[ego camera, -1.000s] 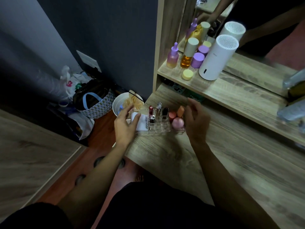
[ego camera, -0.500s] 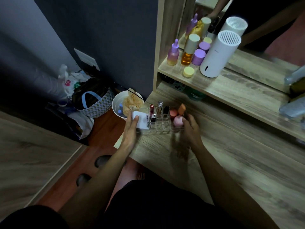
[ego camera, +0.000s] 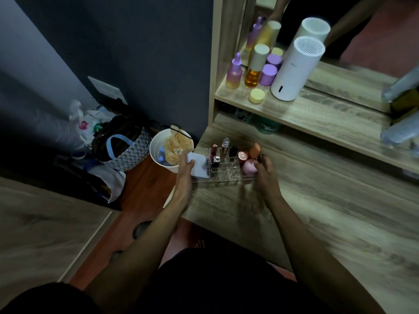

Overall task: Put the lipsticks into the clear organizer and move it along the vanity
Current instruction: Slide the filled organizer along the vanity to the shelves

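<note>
The clear organizer (ego camera: 226, 172) sits at the left end of the wooden vanity top (ego camera: 306, 211). Several lipsticks (ego camera: 223, 147) stand upright in its slots, next to a white box (ego camera: 199, 165), a pink sponge (ego camera: 249, 167) and an orange sponge (ego camera: 255, 149). My left hand (ego camera: 184, 175) grips the organizer's left end, thumb on the white box. My right hand (ego camera: 266, 173) holds its right end, fingers against the pink sponge.
A white bin (ego camera: 163, 152) and bags (ego camera: 122, 143) stand on the floor left of the vanity. On the shelf above are purple and amber bottles (ego camera: 254, 69), a yellow jar (ego camera: 257, 95) and a white cylinder (ego camera: 297, 69) before the mirror.
Both hands have closed in on the organizer's two ends; a second ago the right hand hovered open beside it. The organizer itself has barely shifted.
</note>
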